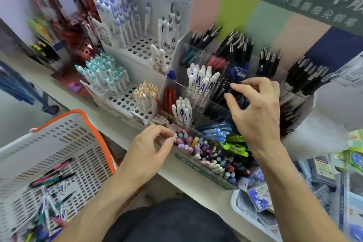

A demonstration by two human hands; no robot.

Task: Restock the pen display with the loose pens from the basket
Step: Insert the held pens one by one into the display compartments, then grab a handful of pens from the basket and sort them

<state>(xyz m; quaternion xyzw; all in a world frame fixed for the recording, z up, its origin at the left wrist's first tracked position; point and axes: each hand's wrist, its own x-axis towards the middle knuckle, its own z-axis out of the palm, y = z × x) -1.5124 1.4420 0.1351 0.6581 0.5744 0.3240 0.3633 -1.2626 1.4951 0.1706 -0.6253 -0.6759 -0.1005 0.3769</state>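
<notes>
A person's left hand [155, 143] pinches a pale pen [175, 136] at the front compartment of the clear pen display [206, 104], while the right hand [255, 108], fingers curled, reaches among dark pens; whether it holds one is unclear. Loose pens [49, 180] lie in the white basket [94, 143] at left.

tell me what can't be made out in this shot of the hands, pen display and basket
- Head view: whether the right hand holds a dark pen; motion blur and its own curled fingers hide that.
- Head view: what the left hand pinches at the pastel pens; too small.
- Head view: the basket and its loose pens; blurred, cut off by the left edge.
</notes>
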